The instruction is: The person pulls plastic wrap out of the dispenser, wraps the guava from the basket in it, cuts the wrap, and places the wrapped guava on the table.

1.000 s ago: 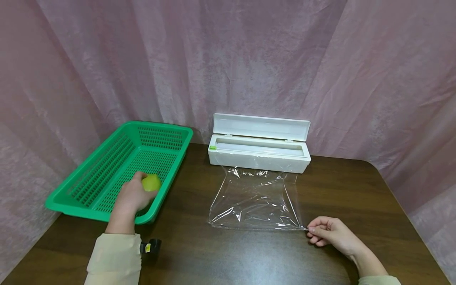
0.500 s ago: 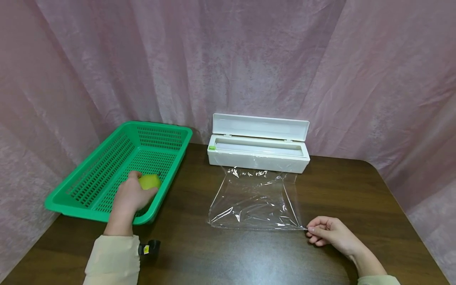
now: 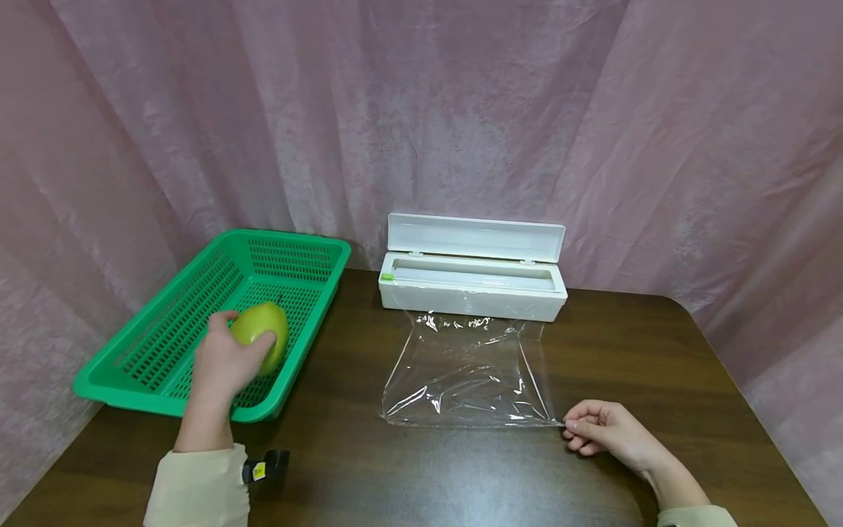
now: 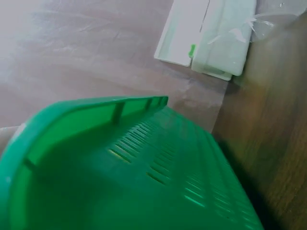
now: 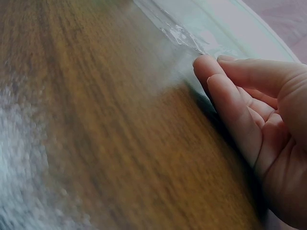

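A smooth, rounded yellow-green fruit [image 3: 263, 329], with a thin dark stem at its upper end, is gripped by my left hand [image 3: 222, 362] over the near part of the green basket [image 3: 323, 315]. Its exact kind is unclear. In the left wrist view the basket's wall [image 4: 158, 167] hides hand and fruit. My right hand [image 3: 606, 432] pinches the near right corner of clear plastic wrap [image 3: 467, 388] between thumb and fingertips. The wrap stretches over the table from a white wrap dispenser [image 3: 470, 298], whose lid stands up. In the right wrist view, the pinching fingers [image 5: 230, 96] show close.
The brown wooden table [image 3: 408, 476] reaches to a pink curtain [image 3: 461, 110] behind the basket and dispenser. A small green slider [image 3: 387, 277] sits at the dispenser's left end. A black strapped device [image 3: 266, 467] is on my left wrist.
My left hand has lifted the fruit slightly and moved left, and more of the fruit shows. My right hand keeps its pinch on the wrap. The head view has shifted a little.
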The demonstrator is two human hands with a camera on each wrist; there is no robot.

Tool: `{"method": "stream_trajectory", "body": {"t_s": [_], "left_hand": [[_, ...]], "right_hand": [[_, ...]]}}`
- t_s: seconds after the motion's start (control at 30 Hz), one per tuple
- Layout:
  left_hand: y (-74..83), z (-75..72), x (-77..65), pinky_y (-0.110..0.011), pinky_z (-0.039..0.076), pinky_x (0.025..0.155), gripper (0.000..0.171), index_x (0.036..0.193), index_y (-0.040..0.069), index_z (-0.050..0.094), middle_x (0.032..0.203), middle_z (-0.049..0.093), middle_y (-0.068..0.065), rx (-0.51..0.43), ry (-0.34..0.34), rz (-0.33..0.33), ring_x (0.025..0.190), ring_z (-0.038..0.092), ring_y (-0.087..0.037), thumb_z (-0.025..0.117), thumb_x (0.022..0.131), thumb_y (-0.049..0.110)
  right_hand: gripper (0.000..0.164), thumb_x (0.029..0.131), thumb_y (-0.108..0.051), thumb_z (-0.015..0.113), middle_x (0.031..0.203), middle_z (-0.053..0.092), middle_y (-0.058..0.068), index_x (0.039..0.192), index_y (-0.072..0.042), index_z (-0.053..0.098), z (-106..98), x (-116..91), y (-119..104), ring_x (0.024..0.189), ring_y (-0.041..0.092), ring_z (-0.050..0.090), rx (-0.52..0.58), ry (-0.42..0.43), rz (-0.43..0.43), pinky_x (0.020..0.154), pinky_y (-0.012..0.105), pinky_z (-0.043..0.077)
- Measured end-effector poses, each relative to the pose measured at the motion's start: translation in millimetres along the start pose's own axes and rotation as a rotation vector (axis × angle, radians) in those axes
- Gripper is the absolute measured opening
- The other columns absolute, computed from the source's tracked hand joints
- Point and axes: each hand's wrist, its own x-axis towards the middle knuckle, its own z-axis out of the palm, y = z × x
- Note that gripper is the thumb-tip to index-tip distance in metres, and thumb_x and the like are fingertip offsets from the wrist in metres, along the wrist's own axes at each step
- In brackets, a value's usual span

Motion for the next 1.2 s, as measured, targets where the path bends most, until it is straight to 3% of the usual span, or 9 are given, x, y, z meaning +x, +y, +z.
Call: {"method": "stream_trajectory", "body": {"t_s": [0.47, 0.8, 1.2], "left_hand": [[10.1, -2.8, -7.8, -0.042, 0.046, 0.064, 0.074, 0.147, 0.007, 0.022, 0.125, 0.047, -0.028, -0.112, 0.075, 0.044, 0.097, 0.048, -0.038, 0.056, 0.088, 0.036], [19.1, -6.7, -10.6, -0.044, 0.049, 0.074, 0.074, 0.148, 0.01, 0.02, 0.14, 0.037, -0.028, -0.281, 0.041, 0.069, 0.109, 0.049, -0.041, 0.056, 0.09, 0.037], [30.4, -1.7, -14.1, -0.038, 0.051, 0.073, 0.073, 0.147, 0.012, 0.023, 0.139, 0.036, -0.024, -0.347, 0.024, 0.125, 0.106, 0.051, -0.04, 0.061, 0.089, 0.034]], "right_hand": [[0.029, 0.095, -0.01, 0.055, 0.086, 0.071, -0.001, 0.103, 0.017, 0.053, 0, 1, -1, 0.076, 0.01, 0.069, 0.006, -0.004, 0.013, 0.065, 0.026, 0.057], [0.027, 0.094, -0.01, 0.056, 0.086, 0.071, 0.0, 0.103, 0.015, 0.055, 0, 0, -2, 0.076, 0.011, 0.069, 0.005, 0.001, 0.012, 0.065, 0.027, 0.057], [0.029, 0.095, -0.011, 0.056, 0.086, 0.071, -0.001, 0.104, 0.016, 0.054, -1, 0, -1, 0.076, 0.01, 0.069, 0.006, 0.009, 0.023, 0.065, 0.027, 0.057]]}}
